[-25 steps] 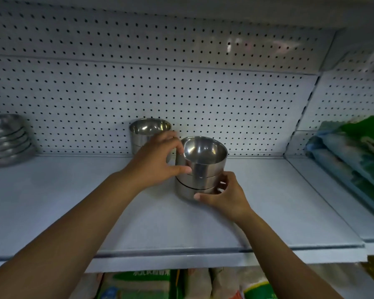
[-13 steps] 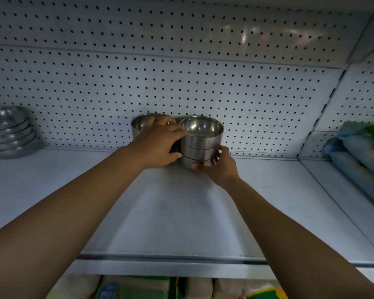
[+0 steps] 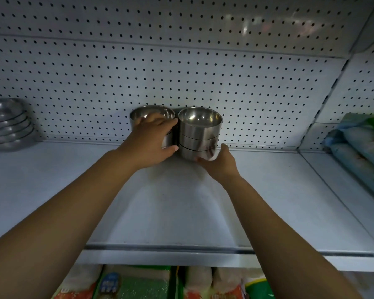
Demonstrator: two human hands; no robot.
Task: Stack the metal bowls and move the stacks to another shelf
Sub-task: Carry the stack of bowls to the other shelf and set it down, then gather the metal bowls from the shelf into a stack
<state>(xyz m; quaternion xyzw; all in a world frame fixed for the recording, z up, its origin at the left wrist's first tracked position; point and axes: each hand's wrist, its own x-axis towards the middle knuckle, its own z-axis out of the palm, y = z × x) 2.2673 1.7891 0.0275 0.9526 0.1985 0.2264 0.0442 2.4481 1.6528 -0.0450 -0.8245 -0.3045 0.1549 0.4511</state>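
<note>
Just above the middle of the frame, a stack of metal bowls (image 3: 200,134) stands upright on the white shelf (image 3: 181,201), pushed deep against the perforated back panel (image 3: 181,78) and touching, or all but touching, a second stack of bowls (image 3: 152,114) on its left; set side by side at the back like this, the two stacks appear to be parked in a row that leaves the front of the shelf free. The left hand (image 3: 153,143) lies over the front of the second stack, fingers (image 3: 160,123) spread moderately and curved around its wall, the thumb low near the seam between the stacks (probably to steady that stack while its neighbour is nudged in). The right hand (image 3: 219,164) sits at the lower right of the first stack, fingers loosely open, the tips touching its base rather than wrapping it, which reads as a final push or the start of a release. At the left edge, a pile of shallow metal dishes (image 3: 8,124) rests on the same shelf; packaged goods (image 3: 363,143) lie at the right.
</note>
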